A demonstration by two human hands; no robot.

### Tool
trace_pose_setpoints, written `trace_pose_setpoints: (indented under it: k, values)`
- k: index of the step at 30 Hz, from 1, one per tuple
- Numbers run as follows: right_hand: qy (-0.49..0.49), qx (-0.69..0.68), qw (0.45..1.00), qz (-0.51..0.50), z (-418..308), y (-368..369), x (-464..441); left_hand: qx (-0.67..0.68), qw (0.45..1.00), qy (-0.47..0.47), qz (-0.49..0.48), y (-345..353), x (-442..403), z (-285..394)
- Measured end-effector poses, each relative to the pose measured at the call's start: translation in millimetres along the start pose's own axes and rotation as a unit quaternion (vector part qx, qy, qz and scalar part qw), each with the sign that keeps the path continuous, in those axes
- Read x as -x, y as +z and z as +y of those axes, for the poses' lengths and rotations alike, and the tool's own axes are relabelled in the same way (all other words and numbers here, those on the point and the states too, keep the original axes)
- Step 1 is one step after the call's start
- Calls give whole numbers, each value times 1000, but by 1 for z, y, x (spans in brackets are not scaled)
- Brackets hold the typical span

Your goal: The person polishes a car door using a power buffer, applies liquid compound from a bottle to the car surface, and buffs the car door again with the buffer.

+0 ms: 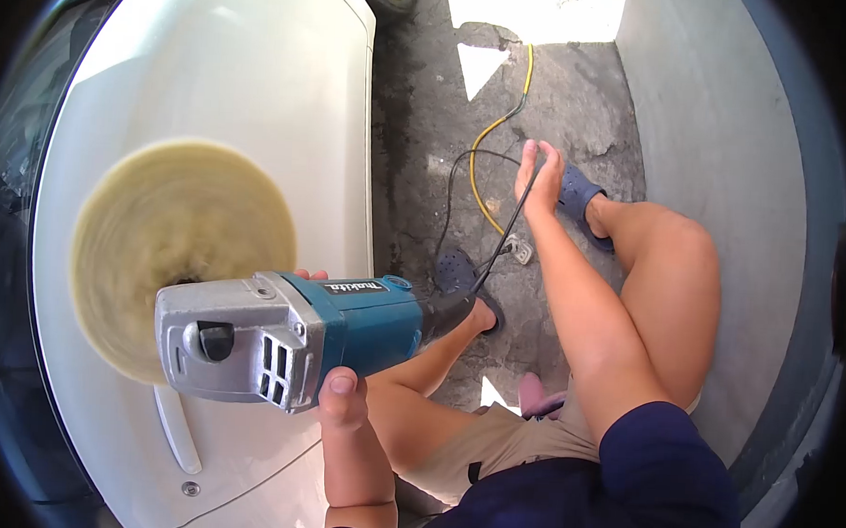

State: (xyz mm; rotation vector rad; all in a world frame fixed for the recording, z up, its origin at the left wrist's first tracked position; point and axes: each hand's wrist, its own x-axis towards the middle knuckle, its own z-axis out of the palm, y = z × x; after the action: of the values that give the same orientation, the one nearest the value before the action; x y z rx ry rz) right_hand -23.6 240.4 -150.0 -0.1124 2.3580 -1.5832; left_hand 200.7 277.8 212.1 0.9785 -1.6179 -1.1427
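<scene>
- Polisher (368,323): held over the lower half of the white car door (232,86), between the dark window edge and the door's bottom edge, near the door handle (179,431). Its tail points out past the bottom edge.
- Left hand (343,407): clasped round the teal housing, thumb on the near side, fingertips showing beyond; presumably bearing weight and steering.
- Right hand (540,179): raised well apart from the door, with the black cord (517,211) crossing it. Cannot tell whether the fingers pinch the cord or just let it drape; likely keeps it clear of the pad.
- Pad (181,216): broad yellowish disc, soft-looking, streaked in rings as if spinning. Contact with the door cannot be confirmed.
- Polisher materials: cast grey metal head, slotted vents, black cap; teal plastic body; dark tail.
- Door: smooth, gently curved, glossy paint; round lock (190,489) beside the handle.
- Yellow cable (494,128): snakes over rough, cracked concrete (416,103) to a pale connector (519,249), below the right hand.
</scene>
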Motion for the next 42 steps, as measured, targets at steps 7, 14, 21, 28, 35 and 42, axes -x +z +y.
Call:
trace_pose_setpoints:
  k: [7,14,21,28,35,42]
  values:
    - [-446,108,857,-234,-183,30,17,-41,999,5,-14,21,2,19]
    - [-286,419,650,-565,-229,-39,4,-22,1000,10,-20,18,15,-3]
    - [-273,213,770,-536,-264,-40,40,-101,994,44,-16,5,-20,-41]
    - [92,-169,875,-445,-149,13,106,-55,998,17,31,12,-40,-91]
    - [190,-212,867,-409,-52,-23,200,-82,994,-76,0,17,-71,-131]
    - [154,-65,885,-435,-30,-22,185,-62,985,-136,86,13,-47,-152]
